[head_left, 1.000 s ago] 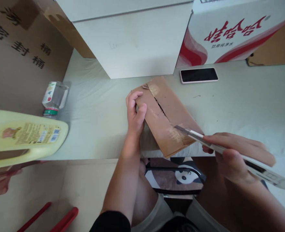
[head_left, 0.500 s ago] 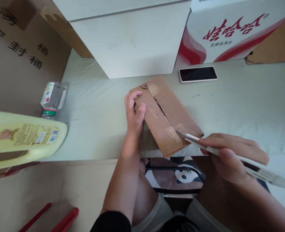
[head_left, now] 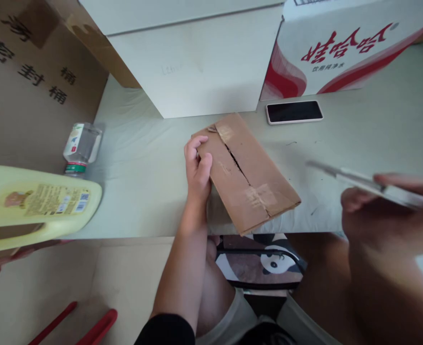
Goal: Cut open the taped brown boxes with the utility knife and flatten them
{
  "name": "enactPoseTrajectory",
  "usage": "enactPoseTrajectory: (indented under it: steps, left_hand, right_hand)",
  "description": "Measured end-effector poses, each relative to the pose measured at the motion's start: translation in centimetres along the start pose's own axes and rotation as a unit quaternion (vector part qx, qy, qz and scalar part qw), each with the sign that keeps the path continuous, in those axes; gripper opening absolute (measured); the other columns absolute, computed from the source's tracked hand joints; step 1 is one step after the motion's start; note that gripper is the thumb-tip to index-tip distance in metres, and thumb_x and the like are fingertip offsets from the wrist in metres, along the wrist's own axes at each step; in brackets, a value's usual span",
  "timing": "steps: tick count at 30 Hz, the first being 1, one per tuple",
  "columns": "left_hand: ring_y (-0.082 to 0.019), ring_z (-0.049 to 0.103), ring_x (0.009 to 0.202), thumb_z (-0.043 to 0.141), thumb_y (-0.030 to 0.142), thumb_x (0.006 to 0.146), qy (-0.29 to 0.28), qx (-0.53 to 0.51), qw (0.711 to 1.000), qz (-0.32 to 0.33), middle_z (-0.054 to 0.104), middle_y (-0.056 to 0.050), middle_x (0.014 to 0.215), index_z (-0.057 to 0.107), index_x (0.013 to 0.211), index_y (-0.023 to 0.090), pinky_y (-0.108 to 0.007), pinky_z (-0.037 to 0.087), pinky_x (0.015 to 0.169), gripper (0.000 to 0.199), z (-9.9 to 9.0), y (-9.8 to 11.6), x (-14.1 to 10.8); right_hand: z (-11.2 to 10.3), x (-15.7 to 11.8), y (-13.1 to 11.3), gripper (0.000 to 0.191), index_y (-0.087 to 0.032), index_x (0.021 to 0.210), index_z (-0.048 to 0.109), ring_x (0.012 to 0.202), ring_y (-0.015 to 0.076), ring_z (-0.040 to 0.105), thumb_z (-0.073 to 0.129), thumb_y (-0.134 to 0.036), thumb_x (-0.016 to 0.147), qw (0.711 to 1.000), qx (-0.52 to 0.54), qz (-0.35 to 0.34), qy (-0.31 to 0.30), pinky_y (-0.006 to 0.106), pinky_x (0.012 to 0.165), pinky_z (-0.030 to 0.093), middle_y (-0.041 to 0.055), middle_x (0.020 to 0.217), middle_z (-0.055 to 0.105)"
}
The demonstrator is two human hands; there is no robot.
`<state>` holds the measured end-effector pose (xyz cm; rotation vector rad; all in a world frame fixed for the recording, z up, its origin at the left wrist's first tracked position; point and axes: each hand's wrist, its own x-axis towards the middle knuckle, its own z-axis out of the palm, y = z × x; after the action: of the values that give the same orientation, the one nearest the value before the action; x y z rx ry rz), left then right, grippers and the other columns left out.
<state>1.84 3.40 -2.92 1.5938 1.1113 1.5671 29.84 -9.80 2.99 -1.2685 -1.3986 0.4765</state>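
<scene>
A small brown cardboard box point(head_left: 247, 167) lies at an angle near the front edge of the covered surface. Tape crosses its top seam, and a dark gap shows along the middle of that seam. My left hand point(head_left: 198, 165) grips the box's left side, thumb and fingers on top. To the right of the box, my right hand point(head_left: 387, 220) is closed round a utility knife point(head_left: 362, 179), its blade pointing left and clear of the cardboard. Motion blurs this hand and the knife.
A white box point(head_left: 204, 62) stands behind, with a red-and-white carton point(head_left: 326, 57) to its right. A phone point(head_left: 294, 112) lies before the carton. At left are a clear bottle point(head_left: 82, 146), a yellow jug point(head_left: 42, 206) and a large carton point(head_left: 42, 62).
My right hand has pulled the knife away from the box's lower seam, moving right and upward. My left hand stays on the box. The brown cardboard at far right has gone from view.
</scene>
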Motion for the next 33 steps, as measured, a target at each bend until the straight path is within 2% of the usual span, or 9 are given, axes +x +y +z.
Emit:
enactPoseTrajectory:
  steps: [3, 7, 10, 13, 17, 20, 22, 28, 33]
  left_hand:
    - [-0.029, 0.054, 0.126, 0.057, 0.068, 0.087, 0.002, -0.021, 1.0, -0.006, 0.057, -0.007, 0.13, 0.057, 0.12, 0.031, -0.046, 0.043, 0.108, 0.05, -0.2, 0.1, 0.0]
    - [-0.027, 0.056, 0.118, 0.06, 0.064, 0.086, 0.005, -0.045, 0.999, -0.026, 0.057, -0.006, 0.127, 0.057, 0.118, 0.032, -0.043, 0.047, 0.101, 0.045, -0.3, 0.7, 0.1]
    - [-0.026, 0.058, 0.112, 0.062, 0.064, 0.085, 0.007, -0.052, 0.998, -0.031, 0.058, -0.006, 0.125, 0.058, 0.117, 0.032, -0.042, 0.049, 0.097, 0.046, -0.3, 1.2, 0.0]
    - [-0.026, 0.058, 0.113, 0.062, 0.065, 0.085, 0.01, -0.055, 0.998, -0.032, 0.057, -0.006, 0.128, 0.057, 0.118, 0.032, -0.042, 0.049, 0.097, 0.046, -0.2, 0.9, 0.0]
    - [-0.028, 0.058, 0.12, 0.056, 0.076, 0.084, 0.04, -0.066, 0.997, -0.022, 0.056, -0.006, 0.128, 0.05, 0.131, 0.037, -0.044, 0.048, 0.099, 0.06, -0.1, -0.2, 0.1]
    - [-0.029, 0.06, 0.117, 0.051, 0.08, 0.083, 0.065, -0.054, 0.996, -0.036, 0.059, -0.007, 0.119, 0.052, 0.128, 0.035, -0.044, 0.05, 0.097, 0.064, -0.3, -0.5, 0.3]
    - [-0.026, 0.062, 0.108, 0.052, 0.076, 0.085, 0.076, -0.06, 0.994, -0.048, 0.06, -0.006, 0.109, 0.057, 0.117, 0.031, -0.041, 0.051, 0.092, 0.055, -0.5, -0.1, 0.4]
    - [-0.021, 0.062, 0.095, 0.062, 0.069, 0.08, 0.061, -0.166, 0.983, -0.056, 0.058, -0.005, 0.105, 0.056, 0.089, 0.025, -0.036, 0.053, 0.085, 0.045, -0.6, 2.2, 0.7]
    - [-0.023, 0.062, 0.098, 0.06, 0.066, 0.085, 0.071, -0.113, 0.988, -0.074, 0.06, -0.006, 0.103, 0.056, 0.078, 0.023, -0.039, 0.053, 0.089, 0.043, -0.7, 2.0, 0.9]
  right_hand:
    - [1.2, 0.6, 2.9, 0.032, -0.026, 0.114, 0.067, 0.067, 0.0227, 0.072, 0.05, -0.049, 0.1, 0.993, -0.102, 0.028, 0.061, 0.039, 0.059, 0.057, 0.0059, 0.09, 0.075]
    - [2.8, 0.9, 6.0, 0.032, -0.021, 0.118, 0.069, 0.104, 0.0343, 0.074, 0.058, -0.034, 0.091, 0.948, -0.291, 0.04, -0.121, 0.053, 0.088, 0.06, 0.0132, 0.113, 0.076]
    - [2.8, 1.0, 6.5, 0.052, -0.02, 0.136, 0.062, 0.129, 0.0381, 0.062, 0.054, -0.02, 0.084, 0.941, -0.301, 0.028, -0.153, 0.062, 0.106, 0.051, 0.0164, 0.135, 0.067]
    - [2.3, 0.7, 5.0, 0.05, -0.026, 0.137, 0.062, 0.142, 0.0342, 0.051, 0.051, -0.02, 0.088, 0.967, -0.211, 0.03, -0.138, 0.061, 0.117, 0.041, 0.0112, 0.149, 0.058]
    - [2.5, -0.1, 2.4, 0.052, -0.032, 0.148, 0.05, 0.143, 0.0316, 0.051, 0.053, -0.043, 0.097, 0.976, 0.007, 0.003, -0.219, 0.054, 0.117, 0.043, 0.008, 0.156, 0.051]
    - [3.3, -0.6, 1.6, 0.068, -0.029, 0.152, 0.043, 0.136, 0.0317, 0.057, 0.065, -0.051, 0.091, 0.97, 0.042, -0.012, -0.24, 0.05, 0.112, 0.049, 0.0122, 0.153, 0.054]
    - [3.8, -0.7, 1.3, 0.067, -0.027, 0.151, 0.045, 0.133, 0.0303, 0.06, 0.065, -0.05, 0.092, 0.969, 0.053, -0.011, -0.24, 0.047, 0.11, 0.051, 0.0131, 0.149, 0.057]
    - [4.5, -1.0, 0.1, 0.061, -0.026, 0.141, 0.053, 0.123, 0.0315, 0.066, 0.058, -0.062, 0.092, 0.973, 0.091, 0.049, -0.204, 0.045, 0.098, 0.059, 0.0143, 0.141, 0.064]
    - [5.2, -1.8, 0.8, 0.055, -0.027, 0.133, 0.059, 0.108, 0.0285, 0.072, 0.039, -0.065, 0.099, 0.986, 0.056, 0.066, -0.139, 0.041, 0.086, 0.061, 0.0094, 0.123, 0.072]
